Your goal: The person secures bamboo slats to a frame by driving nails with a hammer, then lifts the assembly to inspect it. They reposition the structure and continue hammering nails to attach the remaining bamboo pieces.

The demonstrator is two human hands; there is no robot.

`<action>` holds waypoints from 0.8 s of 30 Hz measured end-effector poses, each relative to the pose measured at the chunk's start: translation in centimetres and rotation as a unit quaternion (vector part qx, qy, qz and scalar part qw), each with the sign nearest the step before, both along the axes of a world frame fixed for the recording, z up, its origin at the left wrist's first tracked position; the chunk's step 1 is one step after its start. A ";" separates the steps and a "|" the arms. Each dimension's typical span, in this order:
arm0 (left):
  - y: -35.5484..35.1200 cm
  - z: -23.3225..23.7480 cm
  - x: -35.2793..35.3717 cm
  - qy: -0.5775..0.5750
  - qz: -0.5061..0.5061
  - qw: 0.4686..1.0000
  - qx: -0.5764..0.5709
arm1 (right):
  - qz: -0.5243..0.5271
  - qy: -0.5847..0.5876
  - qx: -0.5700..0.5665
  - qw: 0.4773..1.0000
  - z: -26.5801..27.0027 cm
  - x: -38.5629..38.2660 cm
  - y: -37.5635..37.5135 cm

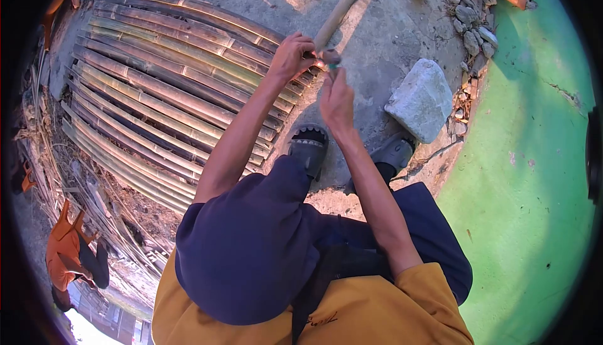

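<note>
My right hand (337, 101) is closed around the handle of a hammer, whose dark head (331, 57) points away from me, with a bit of green just below it. Right beside the head, my left hand (293, 58) pinches at the end of a bamboo slat; what sits between its fingertips is too small to make out. The bamboo slats (169, 72) lie side by side as a panel on the ground to my left. A round wooden pole (344, 5) runs away from the hammer head toward the top edge.
A large pale stone block (422, 100) stands by my right foot. Rubble (470, 28) lines the border of a green floor (521, 219). Bamboo strips (113, 210) are piled at the left, where another person in orange (66, 251) is bent over.
</note>
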State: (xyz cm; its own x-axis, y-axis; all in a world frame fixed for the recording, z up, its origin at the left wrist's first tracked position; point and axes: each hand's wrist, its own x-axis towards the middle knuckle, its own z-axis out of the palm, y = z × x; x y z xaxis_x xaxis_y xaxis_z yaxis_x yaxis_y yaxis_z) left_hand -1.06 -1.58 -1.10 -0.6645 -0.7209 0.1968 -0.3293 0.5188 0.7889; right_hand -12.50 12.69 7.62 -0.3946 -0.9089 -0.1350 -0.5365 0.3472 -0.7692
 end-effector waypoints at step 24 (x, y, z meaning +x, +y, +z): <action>-0.6 -0.3 -0.4 0.020 0.000 1.000 -0.008 | 0.038 0.062 0.034 0.997 0.1 -0.8 -1.0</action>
